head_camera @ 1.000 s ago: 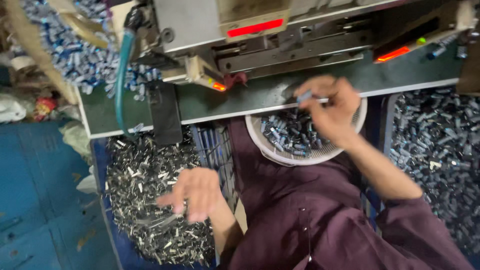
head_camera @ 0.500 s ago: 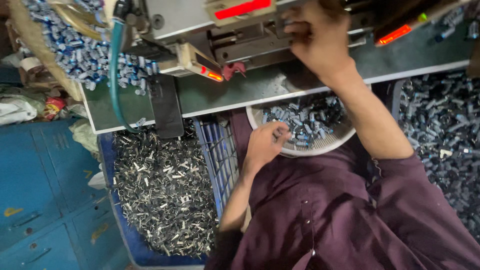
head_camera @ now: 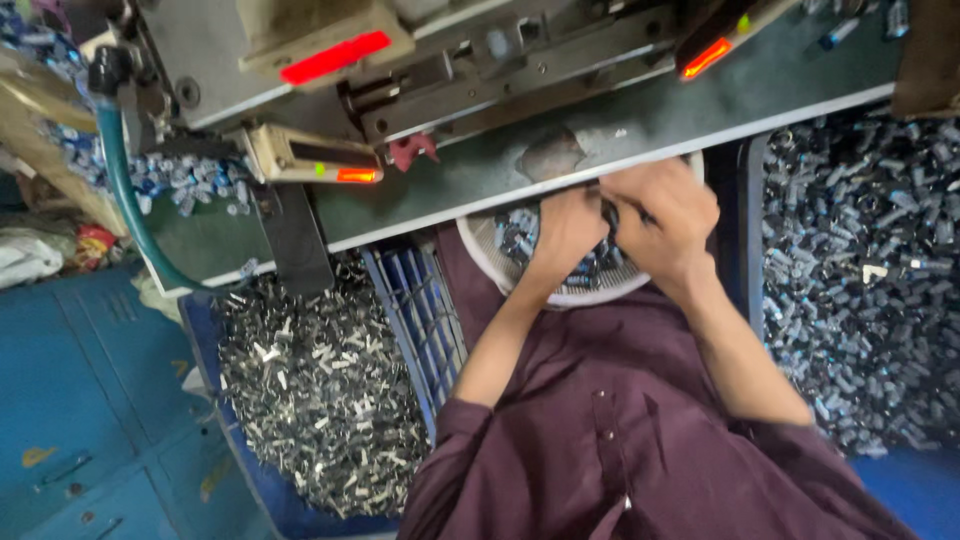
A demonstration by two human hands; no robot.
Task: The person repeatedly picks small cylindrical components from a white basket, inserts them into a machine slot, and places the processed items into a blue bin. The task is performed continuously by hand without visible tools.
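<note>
Both hands in white bowl (head_camera: pixel 480 262) on lap, under bench edge. Left hand (head_camera: pixel 565 230) and right hand (head_camera: pixel 665 218) curled over small blue-grey cylinders (head_camera: pixel 515 235); can't tell exact pinch, blurred. I judge bowl approx. half full; lots left to work through.

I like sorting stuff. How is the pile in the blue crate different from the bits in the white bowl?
The crate pile is silvery and far bigger; the bowl's bits are dark bluish and fewer. No hand touches the crate pile, while the left hand and right hand dig in the white bowl. Both hold small loose pieces.
</note>
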